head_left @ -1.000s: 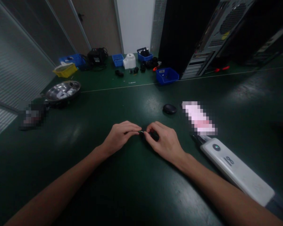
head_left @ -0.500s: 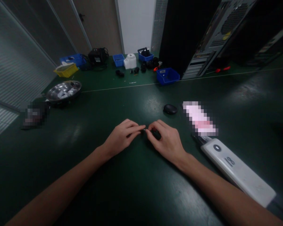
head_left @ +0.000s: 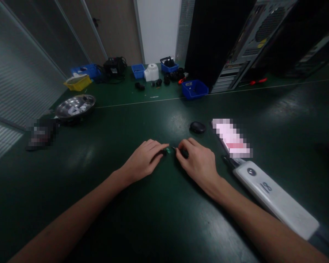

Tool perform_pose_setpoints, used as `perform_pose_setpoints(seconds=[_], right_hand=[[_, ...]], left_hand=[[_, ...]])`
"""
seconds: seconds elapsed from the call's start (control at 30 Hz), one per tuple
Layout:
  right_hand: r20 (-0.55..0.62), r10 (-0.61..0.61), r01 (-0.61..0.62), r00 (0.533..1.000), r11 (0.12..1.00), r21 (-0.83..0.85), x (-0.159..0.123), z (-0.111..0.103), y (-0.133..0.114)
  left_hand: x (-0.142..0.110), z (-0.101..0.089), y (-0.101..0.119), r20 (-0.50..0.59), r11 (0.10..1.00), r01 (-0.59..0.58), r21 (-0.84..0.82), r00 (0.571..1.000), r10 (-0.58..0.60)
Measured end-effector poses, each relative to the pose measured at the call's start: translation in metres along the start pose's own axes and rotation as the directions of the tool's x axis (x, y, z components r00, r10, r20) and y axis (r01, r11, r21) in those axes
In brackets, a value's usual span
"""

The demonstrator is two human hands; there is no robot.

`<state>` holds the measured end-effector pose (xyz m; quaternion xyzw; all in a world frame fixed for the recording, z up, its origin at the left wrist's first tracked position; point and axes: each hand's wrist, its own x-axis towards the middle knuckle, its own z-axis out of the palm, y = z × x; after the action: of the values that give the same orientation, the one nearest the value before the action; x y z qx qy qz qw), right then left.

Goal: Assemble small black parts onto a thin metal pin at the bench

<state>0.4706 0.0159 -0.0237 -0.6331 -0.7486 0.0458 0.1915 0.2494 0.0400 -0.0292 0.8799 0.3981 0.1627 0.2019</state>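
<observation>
My left hand [head_left: 145, 159] is closed over the table, pinching a small green-and-black piece [head_left: 168, 150] between thumb and fingers. It could be a little circuit board, but its kind is not clear. Opposite it, my right hand [head_left: 199, 162] is curled round a dark object [head_left: 184, 152] with a thin pale tip pointing left toward the green piece. A narrow gap separates the two sets of fingertips. Most of the dark object is covered by my right fingers. Just beyond my right hand lies a black computer mouse [head_left: 197, 127].
On the right, a blurred-out phone-like screen [head_left: 231, 137] lies by a white device marked 18 [head_left: 276, 199]. A metal bowl with white bits [head_left: 76, 106] stands left. Blue bins [head_left: 194, 90], a white housing [head_left: 151, 72] and a computer case [head_left: 233, 54] line the back.
My fingertips have drawn apart, the right hand shifting slightly right. The green piece at my left fingertips and the thin tip at my right now show.
</observation>
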Motion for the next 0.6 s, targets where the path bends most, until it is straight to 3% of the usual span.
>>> perform_pose_setpoints(seconds=[0.1, 0.2, 0.33, 0.47, 0.53, 0.6], right_hand=[[-0.002, 0.009, -0.009, 1.0, 1.0, 0.004, 0.0, 0.0, 0.0], [0.004, 0.012, -0.012, 1.0, 1.0, 0.024, 0.0, 0.0, -0.001], [0.006, 0.007, -0.007, 1.0, 0.998, 0.061, 0.0, 0.0, 0.001], [0.018, -0.013, 0.011, 1.0, 0.995, 0.1, 0.0, 0.0, 0.003], [0.022, -0.012, 0.01, 1.0, 0.994, 0.106, 0.0, 0.001, 0.004], [0.029, -0.013, 0.01, 0.999, 0.994, 0.11, -0.001, 0.001, 0.004]], left_hand=[[0.003, 0.0, 0.001, -0.015, 0.998, -0.06, -0.029, 0.998, 0.059], [0.007, 0.0, 0.003, 0.034, 0.993, -0.122, -0.007, 0.992, 0.122], [-0.002, -0.005, -0.008, 0.046, 0.992, -0.119, 0.031, 0.992, 0.118], [-0.044, -0.029, -0.049, -0.113, 0.996, 0.092, -0.001, 0.989, -0.092], [-0.08, -0.051, -0.079, -0.236, 0.965, 0.26, 0.018, 0.939, -0.249], [-0.127, -0.077, -0.113, -0.37, 0.894, 0.439, 0.087, 0.848, -0.38]])
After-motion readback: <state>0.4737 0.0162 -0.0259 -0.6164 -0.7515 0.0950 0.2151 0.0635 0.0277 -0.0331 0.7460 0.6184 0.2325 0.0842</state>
